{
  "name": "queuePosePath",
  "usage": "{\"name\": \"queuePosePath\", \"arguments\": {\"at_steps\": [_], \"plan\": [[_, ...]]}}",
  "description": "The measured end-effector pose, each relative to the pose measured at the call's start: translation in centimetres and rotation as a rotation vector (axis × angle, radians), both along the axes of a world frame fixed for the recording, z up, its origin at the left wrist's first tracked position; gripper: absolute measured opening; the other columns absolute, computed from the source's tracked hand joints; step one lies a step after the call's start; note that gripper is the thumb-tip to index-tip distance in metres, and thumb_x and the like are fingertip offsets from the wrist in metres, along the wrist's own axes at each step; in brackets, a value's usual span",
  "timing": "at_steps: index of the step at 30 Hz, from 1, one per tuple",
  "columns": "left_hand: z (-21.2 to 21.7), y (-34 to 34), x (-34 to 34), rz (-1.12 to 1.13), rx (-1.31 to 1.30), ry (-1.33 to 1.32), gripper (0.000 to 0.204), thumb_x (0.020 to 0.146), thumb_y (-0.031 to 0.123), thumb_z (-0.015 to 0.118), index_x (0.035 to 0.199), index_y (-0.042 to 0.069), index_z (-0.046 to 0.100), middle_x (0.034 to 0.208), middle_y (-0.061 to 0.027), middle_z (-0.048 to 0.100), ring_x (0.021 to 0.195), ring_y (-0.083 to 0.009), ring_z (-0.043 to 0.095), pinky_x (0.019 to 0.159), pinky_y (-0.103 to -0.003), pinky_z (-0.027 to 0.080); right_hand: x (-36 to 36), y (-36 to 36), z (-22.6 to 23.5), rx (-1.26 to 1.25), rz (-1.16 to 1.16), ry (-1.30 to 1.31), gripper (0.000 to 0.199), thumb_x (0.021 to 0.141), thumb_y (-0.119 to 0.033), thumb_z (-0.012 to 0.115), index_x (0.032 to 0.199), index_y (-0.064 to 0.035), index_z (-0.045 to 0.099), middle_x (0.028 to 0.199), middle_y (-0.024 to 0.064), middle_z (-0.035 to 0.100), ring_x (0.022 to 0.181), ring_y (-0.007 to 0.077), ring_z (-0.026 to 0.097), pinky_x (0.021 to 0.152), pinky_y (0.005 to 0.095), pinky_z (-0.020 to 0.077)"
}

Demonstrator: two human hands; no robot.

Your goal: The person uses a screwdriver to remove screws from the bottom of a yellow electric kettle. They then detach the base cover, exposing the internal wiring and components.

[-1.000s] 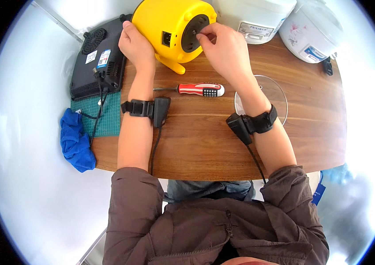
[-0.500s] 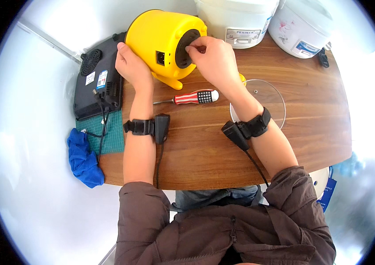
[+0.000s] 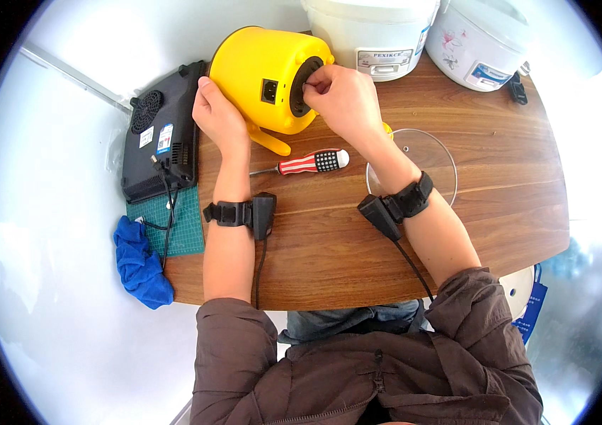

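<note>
A yellow electric pot lies tilted on its side at the table's back left. Its black round base faces right, and a power socket shows on its side wall. My left hand is pressed to the pot's left side, holding it, with some fingers hidden behind it. At the base, my right hand is closed in a pinch; whatever is between the fingertips is too small to make out. In front of the pot lies a screwdriver with a red, white and black handle.
A black flat appliance with a fan grille leans at the left, beside a green cutting mat and a blue cloth. Two white cookers stand at the back. A glass lid lies by my right forearm.
The pot has turned slightly, so its socket shows further right and its base is seen more edge-on. Both hands stay on it. The whole view has shifted a little.
</note>
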State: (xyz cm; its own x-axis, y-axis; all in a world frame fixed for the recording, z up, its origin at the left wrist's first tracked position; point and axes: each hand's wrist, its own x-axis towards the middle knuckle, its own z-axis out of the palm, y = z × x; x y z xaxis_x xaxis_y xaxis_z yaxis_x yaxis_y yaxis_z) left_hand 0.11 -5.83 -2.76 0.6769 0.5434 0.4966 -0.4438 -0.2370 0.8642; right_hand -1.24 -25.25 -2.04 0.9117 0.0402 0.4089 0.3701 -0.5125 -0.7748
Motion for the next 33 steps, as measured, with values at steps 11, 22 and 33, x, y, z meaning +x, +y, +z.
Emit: {"name": "queuePosePath", "arguments": {"at_steps": [11, 22, 33], "plan": [[0.0, 0.5, 0.3, 0.049, 0.111, 0.028, 0.049, 0.111, 0.033, 0.044, 0.084, -0.004, 0.062, 0.072, -0.0039, 0.063, 0.067, -0.0110, 0.053, 0.064, -0.031, 0.043, 0.6, -0.6, -0.1, -0.132, 0.009, -0.190, 0.017, 0.083, -0.017, 0.070, 0.086, -0.0019, 0.076, 0.080, 0.0180, 0.072, 0.078, 0.0389, 0.071, 0.075, 0.0456, 0.0592], [0.1, 0.4, 0.3, -0.131, -0.129, 0.026, 0.043, 0.111, 0.032, 0.048, 0.104, -0.005, 0.070, 0.098, -0.0066, 0.072, 0.086, -0.0134, 0.065, 0.080, -0.030, 0.051, 1.1, -1.0, 0.0, 0.517, 0.181, 0.502, 0.025, 0.091, -0.015, 0.073, 0.100, 0.0083, 0.075, 0.083, 0.0135, 0.076, 0.073, 0.0196, 0.074, 0.068, 0.0300, 0.0600], [1.3, 1.1, 0.1, -0.294, -0.238, 0.122, 0.033, 0.108, 0.029, 0.057, 0.113, -0.002, 0.069, 0.109, -0.0061, 0.072, 0.097, -0.0141, 0.066, 0.089, -0.031, 0.050, 1.1, -0.9, -1.0, 0.641, 0.168, 0.556, 0.026, 0.094, -0.014, 0.073, 0.104, 0.0103, 0.071, 0.091, 0.0118, 0.075, 0.079, 0.0155, 0.073, 0.071, 0.0263, 0.0576]]}}
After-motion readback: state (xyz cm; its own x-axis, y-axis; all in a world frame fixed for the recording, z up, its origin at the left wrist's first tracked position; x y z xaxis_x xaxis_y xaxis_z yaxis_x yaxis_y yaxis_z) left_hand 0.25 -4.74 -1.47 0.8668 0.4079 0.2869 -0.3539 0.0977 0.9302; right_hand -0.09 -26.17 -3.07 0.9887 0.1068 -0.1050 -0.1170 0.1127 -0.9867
